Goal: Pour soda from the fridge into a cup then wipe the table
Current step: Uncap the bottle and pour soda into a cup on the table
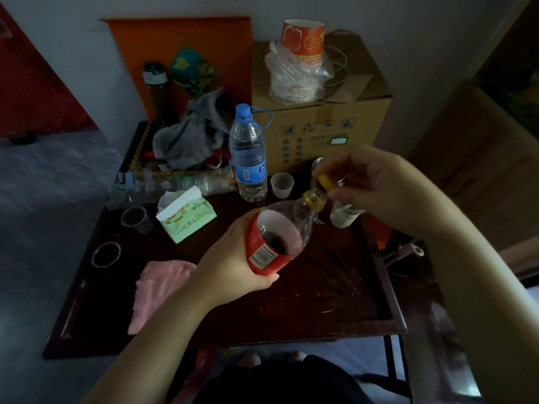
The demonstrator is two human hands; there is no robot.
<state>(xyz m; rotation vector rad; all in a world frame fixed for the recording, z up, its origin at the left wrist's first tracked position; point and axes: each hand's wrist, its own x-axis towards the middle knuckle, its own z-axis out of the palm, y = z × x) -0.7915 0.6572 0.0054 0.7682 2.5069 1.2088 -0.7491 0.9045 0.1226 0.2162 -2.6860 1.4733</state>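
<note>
A pink cloth (159, 290) is laid at 8 o'clock on the surface (320, 287), seemingly kept for wiping. The soda bottle (275, 243) is clasped round its red label by the left grip (233, 266), neck tilted toward 1 o'clock at a clear cup (344, 217). Its yellow cap (326, 181) is pinched by the right grip (370, 185), freeing the neck for pouring.
</note>
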